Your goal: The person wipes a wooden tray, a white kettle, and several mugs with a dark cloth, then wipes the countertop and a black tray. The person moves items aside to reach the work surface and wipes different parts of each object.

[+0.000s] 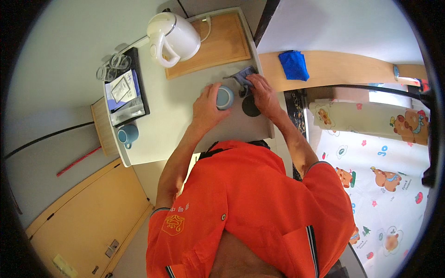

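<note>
My left hand (209,107) is around a light blue cup (225,97), whose pale-rimmed round end faces up; whether this is its base or mouth is hard to tell. To the right, my right hand (265,95) grips a bunched grey cloth (244,77). A dark round coaster (250,106) lies on the white tabletop (167,114) just below the cloth, beside my right hand. Cup and cloth are apart. A second blue mug (128,135) lies near the table's left edge, its handle towards me.
A white electric kettle (184,41) stands at the back, by a wooden board (222,45). Two clear glasses (120,62) and packets (121,91) are on a black tray (144,100) at left. A folded blue cloth (293,65) lies on the wooden ledge (333,67) at right.
</note>
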### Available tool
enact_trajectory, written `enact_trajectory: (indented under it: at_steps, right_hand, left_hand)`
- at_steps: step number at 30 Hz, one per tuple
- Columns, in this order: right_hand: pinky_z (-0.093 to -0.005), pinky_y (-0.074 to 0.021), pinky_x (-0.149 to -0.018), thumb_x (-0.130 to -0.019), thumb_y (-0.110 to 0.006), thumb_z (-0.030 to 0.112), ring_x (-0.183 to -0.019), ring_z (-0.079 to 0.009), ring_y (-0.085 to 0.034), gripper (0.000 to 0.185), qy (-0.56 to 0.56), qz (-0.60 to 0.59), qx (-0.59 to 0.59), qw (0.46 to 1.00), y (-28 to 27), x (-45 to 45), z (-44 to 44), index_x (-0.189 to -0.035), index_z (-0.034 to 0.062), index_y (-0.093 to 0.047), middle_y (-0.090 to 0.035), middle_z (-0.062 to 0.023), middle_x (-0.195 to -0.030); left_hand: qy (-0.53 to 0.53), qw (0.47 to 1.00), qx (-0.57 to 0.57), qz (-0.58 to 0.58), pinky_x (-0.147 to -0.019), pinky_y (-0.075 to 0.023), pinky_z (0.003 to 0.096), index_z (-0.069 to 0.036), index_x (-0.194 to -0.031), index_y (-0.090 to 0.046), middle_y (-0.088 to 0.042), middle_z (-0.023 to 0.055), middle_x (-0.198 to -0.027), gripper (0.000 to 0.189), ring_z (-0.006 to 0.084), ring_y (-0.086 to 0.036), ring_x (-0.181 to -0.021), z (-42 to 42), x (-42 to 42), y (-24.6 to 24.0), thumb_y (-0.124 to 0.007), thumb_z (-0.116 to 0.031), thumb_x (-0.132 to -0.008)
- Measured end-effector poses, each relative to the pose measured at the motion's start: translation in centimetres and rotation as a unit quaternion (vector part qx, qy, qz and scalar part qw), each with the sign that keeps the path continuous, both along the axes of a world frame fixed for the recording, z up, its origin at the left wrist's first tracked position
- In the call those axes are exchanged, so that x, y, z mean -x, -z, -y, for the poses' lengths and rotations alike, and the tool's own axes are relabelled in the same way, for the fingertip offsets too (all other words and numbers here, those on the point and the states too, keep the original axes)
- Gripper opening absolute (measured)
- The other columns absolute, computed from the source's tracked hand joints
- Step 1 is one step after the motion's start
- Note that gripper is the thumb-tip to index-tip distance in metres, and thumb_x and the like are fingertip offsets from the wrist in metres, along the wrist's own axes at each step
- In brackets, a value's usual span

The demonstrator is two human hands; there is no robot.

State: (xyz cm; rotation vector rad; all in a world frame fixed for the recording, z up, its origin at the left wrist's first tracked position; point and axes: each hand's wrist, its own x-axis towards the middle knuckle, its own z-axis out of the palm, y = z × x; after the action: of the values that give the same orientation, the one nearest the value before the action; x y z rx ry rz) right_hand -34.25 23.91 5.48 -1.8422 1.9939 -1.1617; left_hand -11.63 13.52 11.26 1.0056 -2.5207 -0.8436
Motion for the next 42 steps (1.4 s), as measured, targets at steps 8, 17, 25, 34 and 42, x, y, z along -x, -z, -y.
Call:
enact_trajectory:
  at_steps: [8,17,25,34,42]
  right_hand:
    - [-0.0477,-0.0466,-0.111,-0.084,-0.066,-0.008,-0.129,-0.0406,-0.057,0.048,-0.018,-0.014,-0.013,1.0,0.6,-0.1,-1.0,-0.131,0.0011,-0.059,-0.063,-0.0197,-0.131]
    - [-0.0485,-0.0457,-0.112,-0.084,-0.066,-0.008,-0.128,-0.0411,-0.056,0.048,-0.001,0.031,0.007,0.999,0.9,-0.2,-1.1,-0.131,0.0016,-0.059,-0.063,-0.0196,-0.131]
    - [-0.0478,-0.0489,-0.108,-0.083,-0.067,-0.004,-0.125,-0.0388,-0.058,0.044,-0.012,0.009,0.018,1.0,0.6,-0.1,-0.8,-0.126,0.0006,-0.061,-0.065,-0.0175,-0.127]
    - [-0.0486,-0.0467,-0.109,-0.082,-0.068,-0.005,-0.127,-0.0382,-0.057,0.049,-0.058,-0.062,-0.017,0.996,0.8,-0.1,-0.3,-0.13,0.0012,-0.059,-0.064,-0.0177,-0.129]
    - [-0.0484,-0.0465,-0.109,-0.085,-0.063,-0.008,-0.127,-0.041,-0.057,0.048,-0.009,0.022,-0.018,1.0,0.7,-0.2,-0.3,-0.132,0.001,-0.059,-0.063,-0.0209,-0.131]
  left_hand:
    - [-0.07,0.996,0.03,-0.052,-0.091,-0.0546,0.0514,-0.01,-0.143,-0.048,-0.061,0.0206,-0.128,0.083,0.042,-0.063,-0.114,7.0,5.2,-1.3,-0.085,-0.027,-0.071]
    - [-0.043,0.999,0.018,0.014,-0.089,-0.0549,0.0511,-0.011,-0.142,-0.05,-0.062,0.0201,-0.128,0.081,0.0423,-0.065,-0.112,6.3,5.1,-0.2,-0.085,-0.029,-0.071]
    - [-0.043,0.997,0.029,0.048,-0.088,-0.0558,0.0505,-0.011,-0.142,-0.049,-0.061,0.019,-0.128,0.081,0.0415,-0.065,-0.111,5.0,2.7,0.1,-0.085,-0.025,-0.071]
    - [-0.064,0.997,0.019,0.046,-0.089,-0.0559,0.0494,-0.012,-0.144,-0.048,-0.061,0.0187,-0.126,0.083,0.0404,-0.065,-0.111,4.6,1.0,1.1,-0.086,-0.021,-0.071]
    - [-0.074,0.951,0.296,0.057,-0.093,-0.0518,0.05,-0.01,-0.135,-0.056,-0.06,0.0158,-0.126,0.069,0.0373,-0.063,-0.115,2.8,1.0,1.1,-0.086,-0.026,-0.075]
